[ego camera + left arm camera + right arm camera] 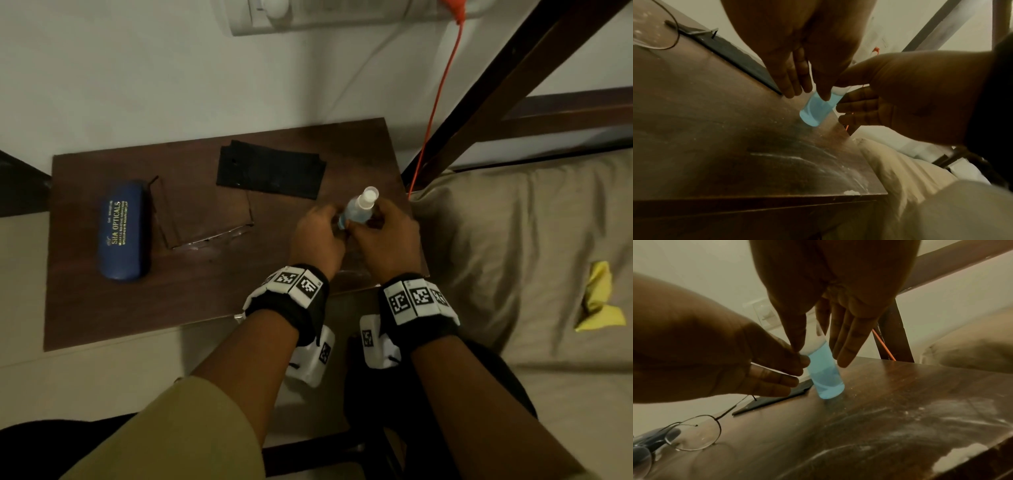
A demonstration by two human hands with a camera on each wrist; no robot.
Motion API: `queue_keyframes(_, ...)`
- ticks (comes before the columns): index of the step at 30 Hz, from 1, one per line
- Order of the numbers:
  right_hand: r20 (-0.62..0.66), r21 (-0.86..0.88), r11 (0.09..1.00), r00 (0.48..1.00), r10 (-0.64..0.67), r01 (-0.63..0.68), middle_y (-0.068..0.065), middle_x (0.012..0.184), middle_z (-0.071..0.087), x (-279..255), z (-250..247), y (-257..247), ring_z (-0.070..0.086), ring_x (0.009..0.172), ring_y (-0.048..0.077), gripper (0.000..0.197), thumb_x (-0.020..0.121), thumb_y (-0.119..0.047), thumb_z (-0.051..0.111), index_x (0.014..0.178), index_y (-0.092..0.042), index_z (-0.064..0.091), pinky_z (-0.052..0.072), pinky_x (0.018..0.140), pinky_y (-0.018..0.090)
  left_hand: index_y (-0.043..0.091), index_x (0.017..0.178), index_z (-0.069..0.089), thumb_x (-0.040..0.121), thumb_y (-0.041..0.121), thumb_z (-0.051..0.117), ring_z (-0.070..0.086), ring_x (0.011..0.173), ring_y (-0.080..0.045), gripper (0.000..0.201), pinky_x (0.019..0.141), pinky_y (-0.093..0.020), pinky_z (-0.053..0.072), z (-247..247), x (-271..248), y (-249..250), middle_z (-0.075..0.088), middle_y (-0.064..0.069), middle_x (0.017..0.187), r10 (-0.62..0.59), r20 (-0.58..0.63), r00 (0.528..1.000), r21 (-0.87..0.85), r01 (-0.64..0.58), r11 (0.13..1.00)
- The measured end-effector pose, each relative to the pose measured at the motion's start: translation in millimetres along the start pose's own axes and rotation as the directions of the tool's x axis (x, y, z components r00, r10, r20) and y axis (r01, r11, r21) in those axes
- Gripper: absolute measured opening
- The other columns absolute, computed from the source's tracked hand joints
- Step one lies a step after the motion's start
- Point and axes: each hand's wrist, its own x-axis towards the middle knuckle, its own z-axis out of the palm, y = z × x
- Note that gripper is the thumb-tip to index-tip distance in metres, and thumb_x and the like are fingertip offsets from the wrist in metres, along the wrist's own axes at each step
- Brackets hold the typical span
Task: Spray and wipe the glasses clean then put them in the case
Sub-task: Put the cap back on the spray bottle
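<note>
A small clear spray bottle (358, 210) of blue liquid with a white cap stands on the right part of the dark wooden table (205, 291). My left hand (337, 222) pinches its lower body from the left. My right hand (371, 219) holds its upper part, thumb on one side and fingers on the other. In the right wrist view the bottle (826, 379) touches the tabletop. Wire-rimmed glasses (205, 222) lie open in the table's middle, lenses toward me. A closed blue case (123, 229) lies left of them. A black cloth (270, 169) lies flat behind.
The table's right edge (867, 178) meets a bed with a beige sheet (513, 240), where a yellow cloth (597, 301) lies. A dark bed-frame post (479, 102) and an orange cord (438, 109) rise behind the right corner. A wall stands behind the table.
</note>
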Motion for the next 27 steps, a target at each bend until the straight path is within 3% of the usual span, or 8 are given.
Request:
queue_keyframes(8, -0.014, -0.035, 0.999, 0.999, 0.029, -0.030, -0.003, 0.099, 0.068, 7, 2, 5, 0.061, 0.088, 0.010, 0.028, 0.081, -0.027, 0.070, 0.107, -0.019, 0.063, 0.052, 0.083, 0.032, 0.011, 0.116, 0.059, 0.091, 0.013, 0.056, 0.060, 0.102, -0.019, 0.025, 0.083, -0.023, 0.042, 4, 2, 0, 0.065, -0.007, 0.112, -0.015, 0.068, 0.998, -0.085, 0.021, 0.996)
queue_keyframes(13, -0.029, -0.176, 0.958, 0.974, 0.225, -0.226, 0.004, 0.089, 0.070, -6, 1, 18, 0.065, 0.086, 0.022, 0.017, 0.083, -0.031, 0.067, 0.088, -0.015, 0.068, 0.053, 0.081, 0.038, 0.016, 0.129, 0.052, 0.088, 0.012, 0.061, 0.054, 0.116, -0.021, 0.042, 0.099, -0.035, 0.046, -11, -8, -18, 0.055, -0.007, 0.129, -0.029, 0.114, 0.993, -0.015, 0.031, 0.999)
queue_keyframes(15, 0.018, -0.214, 0.938, 0.959, 0.282, -0.272, 0.006, 0.085, 0.071, -19, 7, 20, 0.066, 0.085, 0.023, 0.018, 0.086, -0.031, 0.063, 0.082, -0.014, 0.070, 0.050, 0.076, 0.031, 0.018, 0.127, 0.054, 0.089, 0.013, 0.059, 0.055, 0.116, -0.020, 0.039, 0.098, -0.035, 0.046, -22, -13, -31, 0.054, -0.006, 0.129, -0.032, 0.118, 0.993, 0.044, 0.027, 0.999)
queue_keyframes(20, 0.221, -0.306, 0.942, 0.953, 0.208, -0.134, 0.006, 0.089, 0.071, -39, 46, -4, 0.064, 0.081, 0.019, 0.020, 0.090, -0.029, 0.058, 0.088, -0.014, 0.071, 0.048, 0.073, 0.029, 0.012, 0.112, 0.063, 0.091, 0.013, 0.054, 0.058, 0.101, -0.022, 0.023, 0.087, -0.033, 0.048, -59, -27, -59, 0.060, -0.008, 0.114, 0.029, -0.030, 0.999, 0.167, -0.023, 0.986)
queue_keyframes(24, 0.247, -0.321, 0.947, 0.967, 0.057, 0.026, 0.006, 0.087, 0.068, -31, 77, -41, 0.064, 0.083, 0.022, 0.019, 0.091, -0.028, 0.056, 0.087, -0.013, 0.067, 0.054, 0.076, 0.038, 0.008, 0.095, 0.067, 0.087, 0.011, 0.055, 0.060, 0.085, -0.025, 0.014, 0.073, -0.039, 0.053, -86, -27, -84, 0.063, -0.011, 0.095, 0.126, -0.150, 0.981, 0.243, -0.087, 0.966)
queue_keyframes(27, 0.232, -0.329, 0.936, 0.972, -0.046, 0.123, 0.008, 0.085, 0.068, -12, 92, -63, 0.064, 0.080, 0.024, 0.021, 0.091, -0.026, 0.055, 0.085, -0.010, 0.066, 0.052, 0.071, 0.035, 0.010, 0.083, 0.063, 0.086, 0.014, 0.056, 0.058, 0.078, -0.025, 0.009, 0.065, -0.030, 0.042, -105, -20, -99, 0.061, -0.009, 0.086, 0.177, -0.192, 0.965, 0.355, -0.100, 0.929)
